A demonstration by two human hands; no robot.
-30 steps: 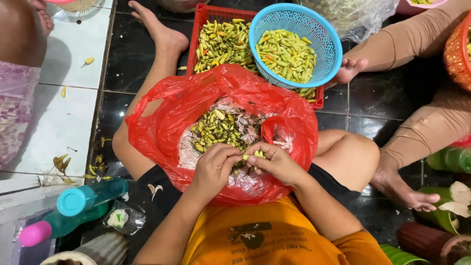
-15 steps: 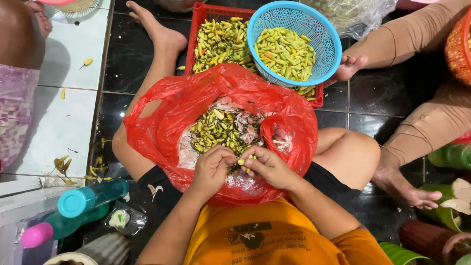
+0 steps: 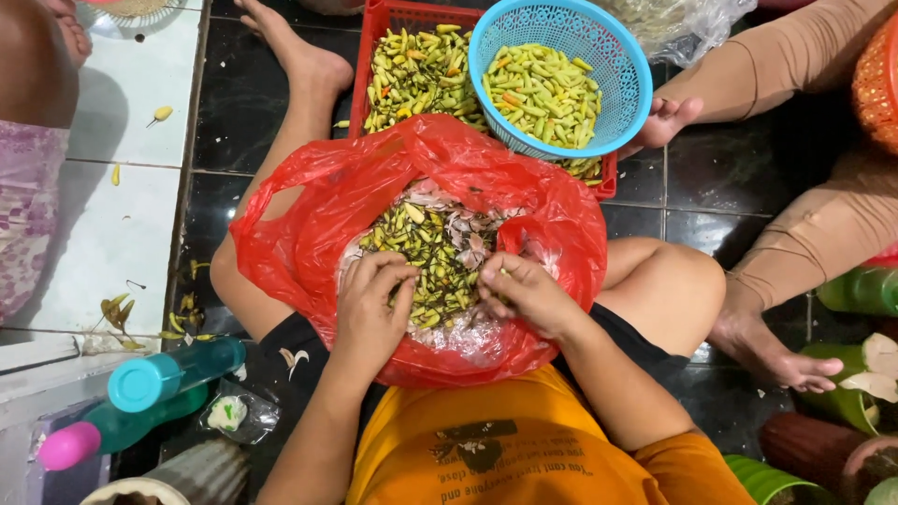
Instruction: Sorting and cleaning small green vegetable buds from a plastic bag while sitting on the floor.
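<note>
Much is cut off: the red crate at top centre runs past the upper edge, and the round blue basket sitting on it hides its right half; a clear plastic bag at upper right and an orange basket at the right edge are only partly in frame. What the fingertips of either hand grip is too small and too covered to make out. Counted: two hands at work, one red plastic bag, one crate, one blue basket, two teal bottles lying at lower left, one with a pink cap. A second person's legs in tan trousers cross the right side, one bare foot by the basket. The red bag lies open in the lap at frame centre, its crumpled rim spread wide, holding a heap of small green chilies mixed with pale papery skins. The left hand rests palm down on the heap, fingers bent and dug in among the chilies. The right hand is curled, thumb and fingertips drawn together at the heap's right edge; whether they pinch a chili I cannot tell.
</note>
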